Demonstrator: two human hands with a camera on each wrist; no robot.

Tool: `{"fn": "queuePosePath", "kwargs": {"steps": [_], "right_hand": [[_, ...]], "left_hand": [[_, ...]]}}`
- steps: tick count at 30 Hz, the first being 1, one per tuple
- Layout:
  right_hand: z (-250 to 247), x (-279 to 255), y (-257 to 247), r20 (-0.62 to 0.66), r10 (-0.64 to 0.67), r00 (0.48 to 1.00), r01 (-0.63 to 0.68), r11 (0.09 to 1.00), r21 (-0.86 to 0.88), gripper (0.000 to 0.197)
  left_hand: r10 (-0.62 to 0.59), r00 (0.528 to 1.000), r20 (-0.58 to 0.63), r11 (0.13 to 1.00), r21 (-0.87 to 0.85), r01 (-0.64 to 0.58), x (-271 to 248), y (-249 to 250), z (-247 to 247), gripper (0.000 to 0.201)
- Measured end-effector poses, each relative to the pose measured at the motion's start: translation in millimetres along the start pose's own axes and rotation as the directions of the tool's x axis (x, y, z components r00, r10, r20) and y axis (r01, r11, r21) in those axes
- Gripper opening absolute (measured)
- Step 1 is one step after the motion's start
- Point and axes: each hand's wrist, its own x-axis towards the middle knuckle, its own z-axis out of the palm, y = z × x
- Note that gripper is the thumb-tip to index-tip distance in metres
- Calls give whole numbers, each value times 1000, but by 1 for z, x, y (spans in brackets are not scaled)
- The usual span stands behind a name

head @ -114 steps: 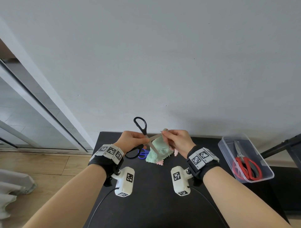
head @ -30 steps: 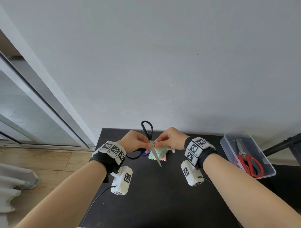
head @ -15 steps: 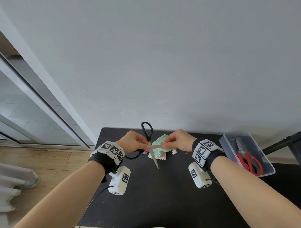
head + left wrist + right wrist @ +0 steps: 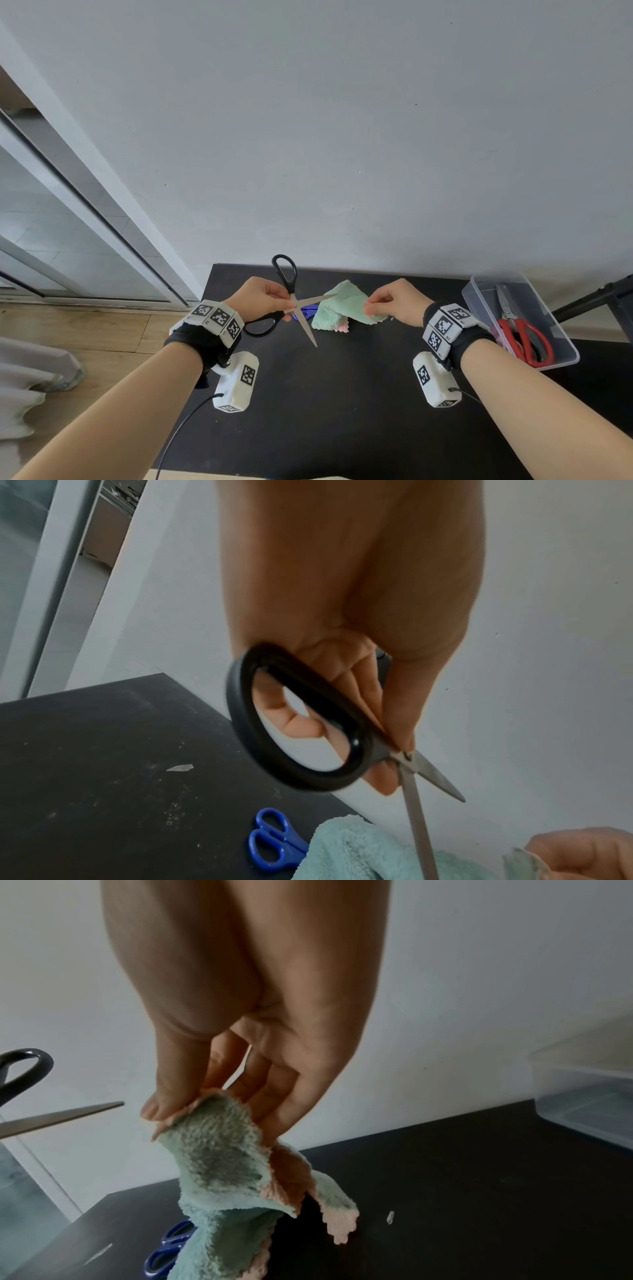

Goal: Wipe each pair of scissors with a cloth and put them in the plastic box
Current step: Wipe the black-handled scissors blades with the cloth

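Observation:
My left hand pinches the black-handled scissors near the pivot, above the black table. Their blades are spread wide: one points right, one points toward me. The same scissors fill the left wrist view, with my left fingers against the handle. My right hand pinches a corner of the green-and-pink cloth, clear of the blades. In the right wrist view the cloth hangs from my right fingertips. Blue scissors lie on the table, partly under the cloth.
A clear plastic box at the table's right edge holds red-handled scissors. A grey wall rises right behind the table. A sliding door frame and wooden floor are to the left. A dark stand is beside the box.
My right hand has drawn the cloth rightward off the blade, so cloth and scissors are now apart. The left hand keeps the open scissors almost in place.

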Motion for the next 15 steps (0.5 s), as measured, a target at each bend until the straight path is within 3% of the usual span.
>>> {"fn": "queuePosePath", "kwargs": {"steps": [15], "right_hand": [[24,5,14,-71,39,997,-34,997,71,12]], "left_hand": [[-81,994,-77,985,-159,68,1,0,18,18]]}}
